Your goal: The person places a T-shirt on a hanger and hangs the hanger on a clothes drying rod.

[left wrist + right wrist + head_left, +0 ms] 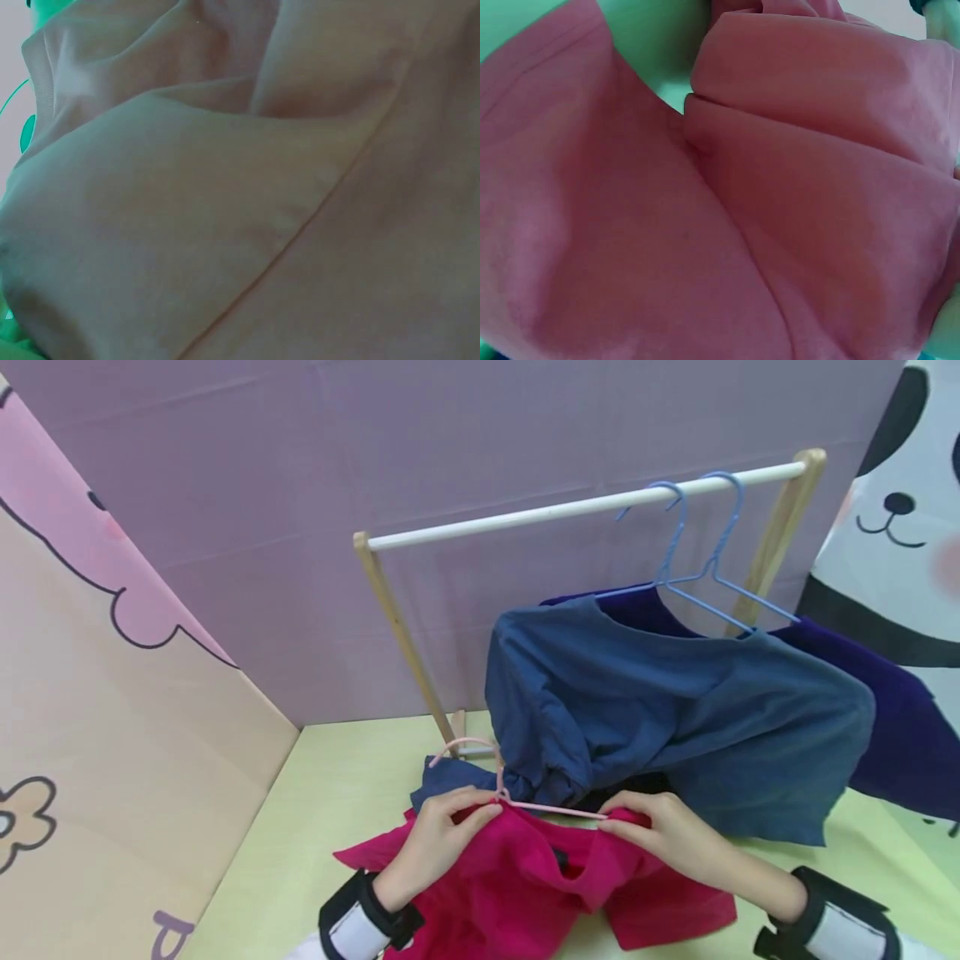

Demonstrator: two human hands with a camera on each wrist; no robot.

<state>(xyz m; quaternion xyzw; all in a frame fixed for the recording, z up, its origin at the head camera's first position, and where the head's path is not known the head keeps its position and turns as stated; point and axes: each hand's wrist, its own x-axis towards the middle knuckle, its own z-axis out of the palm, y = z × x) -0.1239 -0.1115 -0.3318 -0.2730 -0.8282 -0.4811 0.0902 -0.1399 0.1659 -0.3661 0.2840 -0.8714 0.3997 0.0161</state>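
A crimson short-sleeved shirt [517,893] is spread over the front of the table, with a pink hanger [558,811] partly inside its neckline. The hanger's hook rises at the left of the collar. My left hand [442,839] pinches the shirt's collar edge right beside the base of the hook. With thumb and fingers, my right hand [667,833] pinches the shirt's other shoulder at the right end of the hanger's visible arm. Shirt cloth [195,210] fills the left wrist view, and folded cloth with a sleeve [577,202] fills most of the right wrist view.
Behind the hands stands a small clothes rack with a white rail [525,516] and wooden posts. Two blue hangers [723,539] hang at its right, carrying a grey-blue shirt [675,710] and a dark navy garment [903,727]. Patterned panels flank the pale yellow table [300,827].
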